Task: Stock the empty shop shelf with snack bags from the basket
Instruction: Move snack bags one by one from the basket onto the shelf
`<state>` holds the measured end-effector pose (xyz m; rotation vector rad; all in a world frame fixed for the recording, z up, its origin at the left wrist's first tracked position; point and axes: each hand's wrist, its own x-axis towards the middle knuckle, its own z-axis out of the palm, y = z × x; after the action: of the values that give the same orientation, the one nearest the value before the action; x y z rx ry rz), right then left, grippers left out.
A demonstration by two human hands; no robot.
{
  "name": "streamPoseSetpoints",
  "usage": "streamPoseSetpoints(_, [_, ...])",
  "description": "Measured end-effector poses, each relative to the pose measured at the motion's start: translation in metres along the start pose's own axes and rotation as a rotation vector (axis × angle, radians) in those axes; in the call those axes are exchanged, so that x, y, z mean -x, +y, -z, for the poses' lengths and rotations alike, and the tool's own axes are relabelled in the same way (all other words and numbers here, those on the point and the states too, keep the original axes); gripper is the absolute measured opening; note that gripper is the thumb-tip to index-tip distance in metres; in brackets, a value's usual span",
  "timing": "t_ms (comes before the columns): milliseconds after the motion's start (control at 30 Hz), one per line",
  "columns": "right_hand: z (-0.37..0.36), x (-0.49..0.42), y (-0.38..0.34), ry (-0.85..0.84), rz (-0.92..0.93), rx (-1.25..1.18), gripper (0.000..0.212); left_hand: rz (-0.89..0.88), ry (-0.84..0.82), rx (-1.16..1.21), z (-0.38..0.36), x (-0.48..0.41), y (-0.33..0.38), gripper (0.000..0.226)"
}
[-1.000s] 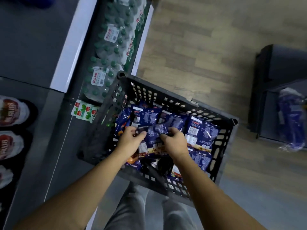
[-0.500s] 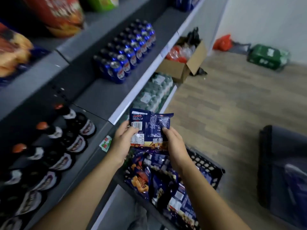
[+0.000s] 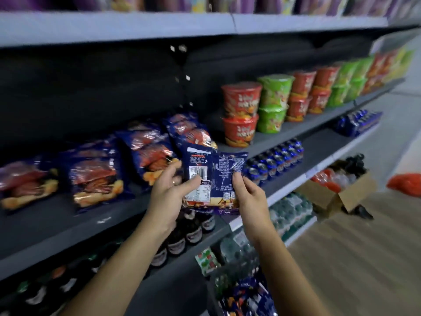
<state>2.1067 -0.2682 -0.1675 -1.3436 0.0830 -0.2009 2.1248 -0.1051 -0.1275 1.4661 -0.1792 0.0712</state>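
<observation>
Spare packets: a heap of blue snack packets (image 3: 247,301) lies at the near bottom edge, right of the forearms; what holds them is too dark to make out.
Left hand: the left hand (image 3: 169,192) grasps the left edge of the snack bag (image 3: 214,176), thumb across its printed face, fingers behind it.
Right hand: the right hand (image 3: 249,198) pinches the bag's right edge, thumb on the face and fingers curled round the back.
Snack bag: dark blue, held upright between both hands with its barcode side toward the camera. It hangs in the air in front of the shelf (image 3: 57,226), just right of the rightmost stocked bags.
Shelf: a dark grey board at mid height, bare along its near edge.
Stocked bags: matching blue and red bags (image 3: 95,179) lean in a row from the far left toward the middle of the shelf.
Bottles: dark bottles (image 3: 180,240) stand on the board below, under the hands.
Cans: blue cans (image 3: 273,160) fill the same lower board further right.
Noodle cups: red and green noodle cups (image 3: 241,115) stand two high on the right stretch of the shelf.
Box: an open cardboard box (image 3: 335,197) sits on the wooden floor at far right.
</observation>
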Motion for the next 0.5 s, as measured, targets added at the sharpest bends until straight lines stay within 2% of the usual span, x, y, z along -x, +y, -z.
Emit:
streamPoseSetpoints(100, [-0.048,-0.009,-0.009,-0.118,-0.006,-0.011,0.025,-0.021,0.118,0.007,0.047,0.007,0.026,0.030])
streamPoseSetpoints(267, [-0.150,-0.010,-0.015,-0.268,-0.041,-0.091,0.017,-0.045,0.307,0.038,0.137,0.020,0.055,0.030])
streamPoseSetpoints(300, [-0.171,-0.008,-0.014,-0.283,-0.052,-0.104,0.024,-0.055,0.338,0.028,0.154,0.023,0.061,0.030])
streamPoseSetpoints(400, [-0.226,-0.001,-0.011,-0.342,-0.071,-0.122,0.085,-0.088,0.440,0.031,0.204,0.032,0.072,0.028])
streamPoseSetpoints(433, [-0.241,0.001,-0.010,-0.356,-0.078,-0.123,0.089,-0.098,0.467,0.042,0.218,0.034,0.074,0.028])
streamPoseSetpoints(500, [-0.266,0.005,-0.010,-0.382,-0.110,-0.140,0.076,-0.104,0.498,0.056,0.242,0.037,0.077,0.036])
